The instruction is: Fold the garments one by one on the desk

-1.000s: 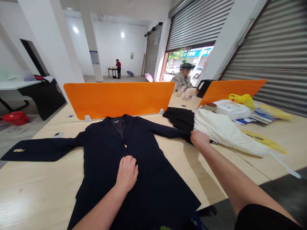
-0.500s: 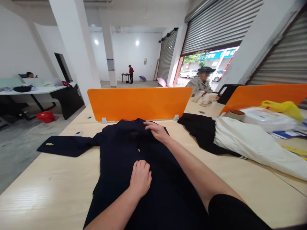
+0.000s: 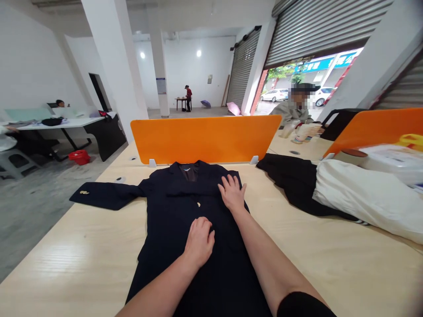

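One head-worn camera looks forward and down along the person's forearms, close over the table [image 3: 66,264], facing an orange divider [image 3: 205,138] and, far beyond, the room's back wall.

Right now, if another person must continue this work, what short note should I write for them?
Left hand: flat on the jacket front, below the gold button, holding nothing.
Right hand: fingers spread, pressing the folded-in right side near the collar.
Jacket lies face up on the table, before the orange divider.
Done: right sleeve is folded in.
Left: the other sleeve lies stretched out sideways, unfolded.
Black and white clothes lie to the right.
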A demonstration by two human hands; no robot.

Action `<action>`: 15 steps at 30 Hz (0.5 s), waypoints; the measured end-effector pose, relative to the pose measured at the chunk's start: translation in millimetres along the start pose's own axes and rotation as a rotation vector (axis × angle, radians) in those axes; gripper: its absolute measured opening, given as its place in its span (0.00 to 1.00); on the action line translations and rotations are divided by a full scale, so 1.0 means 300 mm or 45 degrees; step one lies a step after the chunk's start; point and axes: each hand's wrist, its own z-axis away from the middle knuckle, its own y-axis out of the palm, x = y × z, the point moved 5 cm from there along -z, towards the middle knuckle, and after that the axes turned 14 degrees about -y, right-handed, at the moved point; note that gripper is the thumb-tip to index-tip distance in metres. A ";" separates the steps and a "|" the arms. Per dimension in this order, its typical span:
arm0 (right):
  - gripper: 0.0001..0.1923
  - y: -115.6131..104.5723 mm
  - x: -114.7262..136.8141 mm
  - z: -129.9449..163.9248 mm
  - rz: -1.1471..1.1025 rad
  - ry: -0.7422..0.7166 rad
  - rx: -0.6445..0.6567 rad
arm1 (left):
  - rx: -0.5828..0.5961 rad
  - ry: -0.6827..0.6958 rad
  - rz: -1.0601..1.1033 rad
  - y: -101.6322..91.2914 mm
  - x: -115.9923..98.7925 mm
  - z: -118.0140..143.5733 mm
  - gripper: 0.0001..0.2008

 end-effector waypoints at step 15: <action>0.17 0.056 -0.097 -0.044 -0.392 0.251 -0.203 | -0.189 -0.746 -0.257 -0.270 0.431 -0.582 0.08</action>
